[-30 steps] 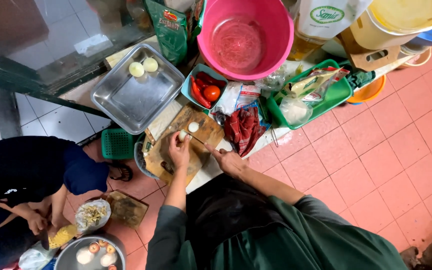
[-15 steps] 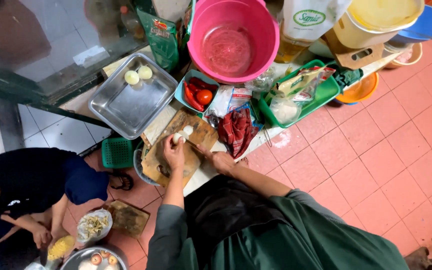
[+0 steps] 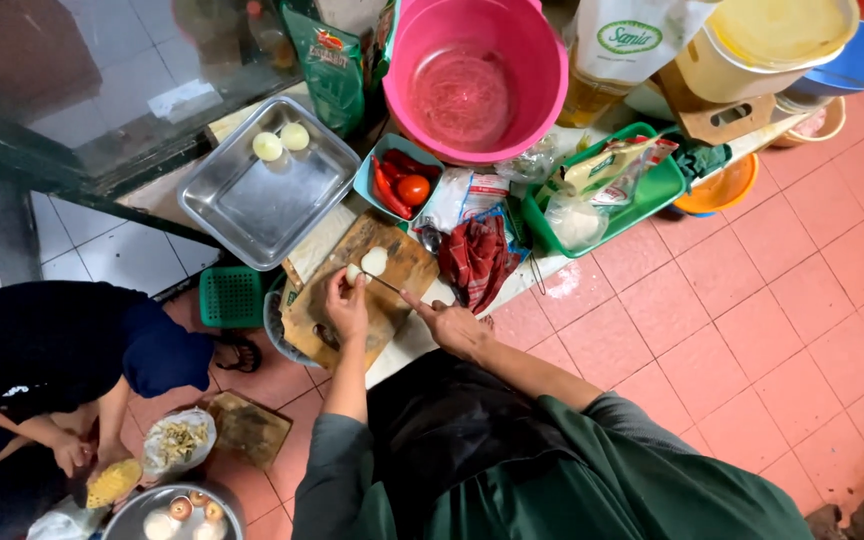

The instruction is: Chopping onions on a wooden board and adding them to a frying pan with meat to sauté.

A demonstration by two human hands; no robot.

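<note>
A wooden cutting board (image 3: pixel 404 283) lies in front of me with a peeled white onion (image 3: pixel 374 261) on it. My left hand (image 3: pixel 346 303) rests on the board and pinches a small white piece (image 3: pixel 353 273) beside the onion. My right hand (image 3: pixel 452 325) grips a knife (image 3: pixel 388 286) whose blade points at the onion piece. A steel tray (image 3: pixel 252 205) beyond the board holds two peeled onions (image 3: pixel 281 141). A teal bowl (image 3: pixel 364 178) holds red chillies and a tomato (image 3: pixel 412 189).
A pink bucket (image 3: pixel 542 70) stands behind the board, a green tray (image 3: pixel 664 186) with bagged goods to its right, a red cloth (image 3: pixel 477 255) between. At left another person (image 3: pixel 52 350) crouches over a steel bowl (image 3: pixel 132 515) of onions, a small board (image 3: pixel 247 428) and a green basket (image 3: pixel 230 297).
My view has shifted slightly; both hands stay on the board, the left hand now pinching the small piece closer to the knife blade. The crouching person's hands moved lower.
</note>
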